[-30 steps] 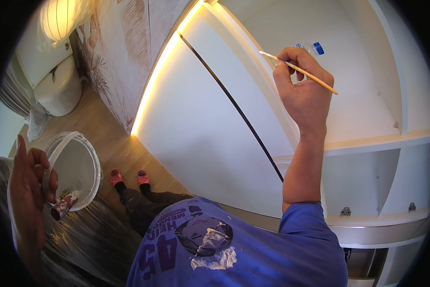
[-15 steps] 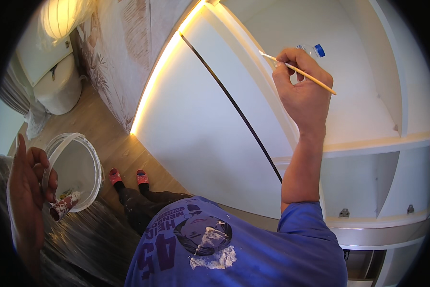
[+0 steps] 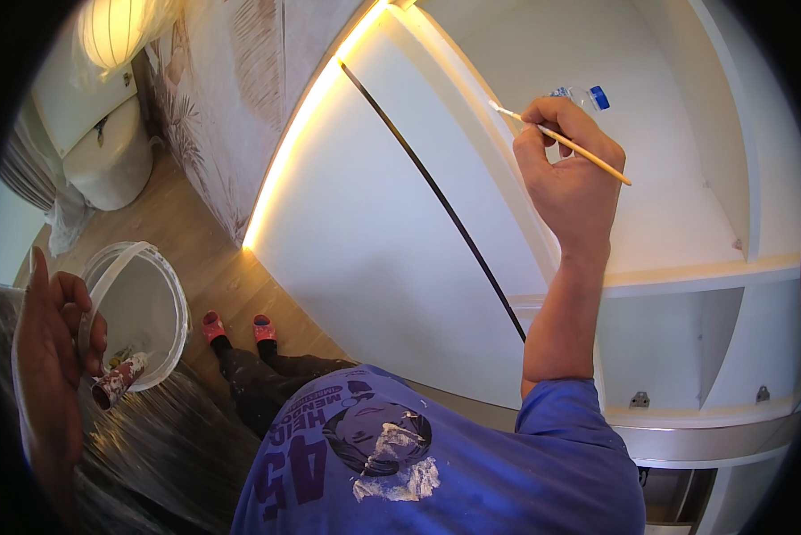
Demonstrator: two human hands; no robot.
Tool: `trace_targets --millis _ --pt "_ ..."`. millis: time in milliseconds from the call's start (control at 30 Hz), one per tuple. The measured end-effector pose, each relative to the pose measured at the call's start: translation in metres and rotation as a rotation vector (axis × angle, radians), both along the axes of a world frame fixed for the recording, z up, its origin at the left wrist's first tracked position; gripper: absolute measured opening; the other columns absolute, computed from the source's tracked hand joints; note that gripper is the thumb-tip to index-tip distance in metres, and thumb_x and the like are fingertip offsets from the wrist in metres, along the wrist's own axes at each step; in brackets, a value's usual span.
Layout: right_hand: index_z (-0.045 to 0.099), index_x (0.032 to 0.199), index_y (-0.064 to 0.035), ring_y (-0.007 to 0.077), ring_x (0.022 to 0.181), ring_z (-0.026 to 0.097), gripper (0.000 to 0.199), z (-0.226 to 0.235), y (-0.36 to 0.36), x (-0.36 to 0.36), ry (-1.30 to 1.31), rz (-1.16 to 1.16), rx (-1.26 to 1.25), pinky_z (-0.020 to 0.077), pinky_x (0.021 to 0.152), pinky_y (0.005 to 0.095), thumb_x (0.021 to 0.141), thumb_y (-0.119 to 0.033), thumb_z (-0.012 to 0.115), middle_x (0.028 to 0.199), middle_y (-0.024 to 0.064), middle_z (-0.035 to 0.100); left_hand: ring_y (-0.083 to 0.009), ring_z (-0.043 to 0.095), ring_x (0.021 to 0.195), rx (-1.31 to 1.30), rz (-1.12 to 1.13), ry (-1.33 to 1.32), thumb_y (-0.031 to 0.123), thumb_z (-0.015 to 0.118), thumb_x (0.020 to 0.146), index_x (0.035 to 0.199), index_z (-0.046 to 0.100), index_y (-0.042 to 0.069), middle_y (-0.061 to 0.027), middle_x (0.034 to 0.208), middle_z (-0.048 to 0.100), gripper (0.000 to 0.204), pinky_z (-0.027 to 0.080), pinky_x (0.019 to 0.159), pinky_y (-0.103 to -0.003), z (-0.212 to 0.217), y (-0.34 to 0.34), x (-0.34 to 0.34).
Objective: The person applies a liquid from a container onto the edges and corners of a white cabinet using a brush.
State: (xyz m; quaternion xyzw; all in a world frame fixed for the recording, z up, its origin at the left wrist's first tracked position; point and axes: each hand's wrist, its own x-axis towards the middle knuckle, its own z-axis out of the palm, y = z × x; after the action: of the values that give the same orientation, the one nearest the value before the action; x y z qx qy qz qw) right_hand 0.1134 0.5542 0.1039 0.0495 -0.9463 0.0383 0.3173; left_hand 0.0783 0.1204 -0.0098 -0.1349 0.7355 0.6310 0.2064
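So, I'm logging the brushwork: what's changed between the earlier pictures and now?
The brush and right hand sit slightly lower and farther right in the picture; the bottle does too, so probably mostly the camera shifted. Nothing was grasped or released: right hand still holds the brush, left hand the bucket handle.

The bare right forearm (image 3: 561, 312) is extended away from the torso, right of centre, with the wrist (image 3: 583, 245) kept nearly straight. The right hand (image 3: 574, 174) is seen from its back, thumb and fingers drawn together in a pen-like pinch. At the far left, the left hand (image 3: 54, 334) is held upright, its fingers curled into a hook and one digit pointed upward.
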Motion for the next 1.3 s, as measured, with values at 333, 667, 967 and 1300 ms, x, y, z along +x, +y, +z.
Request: trace_targets --millis 333,667,967,1300 --pt "0.064 0.082 -0.0031 0.0182 0.065 0.063 0.005 0.008 -0.003 0.001 -0.004 0.033 0.018 0.0526 0.063 0.0301 0.079 0.0 0.065 0.071 0.0062 0.065 -0.0067 0.041 0.052 -0.082 0.045 0.009 0.073 0.034 0.104 0.09 0.052 0.014 0.002 0.06 0.045 0.063 0.033 0.055 -0.025 0.003 0.003 0.004" --pt "0.068 0.087 -0.0037 0.0176 0.069 0.068 0.006 -0.003 -0.002 -0.011 0.01 0.04 -0.021 0.0532 0.063 0.0297 0.083 0.001 0.067 0.075 0.0061 0.069 -0.0067 0.038 0.051 -0.021 0.022 -0.02 0.072 0.033 0.104 0.089 0.052 0.014 0.0022 0.059 0.045 0.063 0.031 0.055 -0.024 0.004 0.004 0.0" --pt "0.071 0.092 -0.0036 0.0123 0.071 0.063 0.009 -0.006 -0.001 0.007 0.036 0.021 0.008 0.048 0.064 0.0277 0.084 0.001 0.07 0.083 0.0037 0.072 -0.0066 0.036 0.05 -0.012 0.045 -0.006 0.071 0.033 0.105 0.09 0.052 0.014 0.0026 0.059 0.045 0.062 0.031 0.055 -0.025 0.0 0.002 0.002" --pt "0.071 0.091 -0.0021 0.0183 0.073 0.068 0.01 -0.011 0.002 0.015 0.035 0.017 0.028 0.0553 0.068 0.03 0.083 0.004 0.07 0.083 0.0073 0.072 -0.0063 0.038 0.051 -0.06 0.068 0.0 0.072 0.034 0.104 0.09 0.052 0.014 0.0024 0.06 0.046 0.062 0.032 0.055 -0.024 0.0 0.004 0.003"
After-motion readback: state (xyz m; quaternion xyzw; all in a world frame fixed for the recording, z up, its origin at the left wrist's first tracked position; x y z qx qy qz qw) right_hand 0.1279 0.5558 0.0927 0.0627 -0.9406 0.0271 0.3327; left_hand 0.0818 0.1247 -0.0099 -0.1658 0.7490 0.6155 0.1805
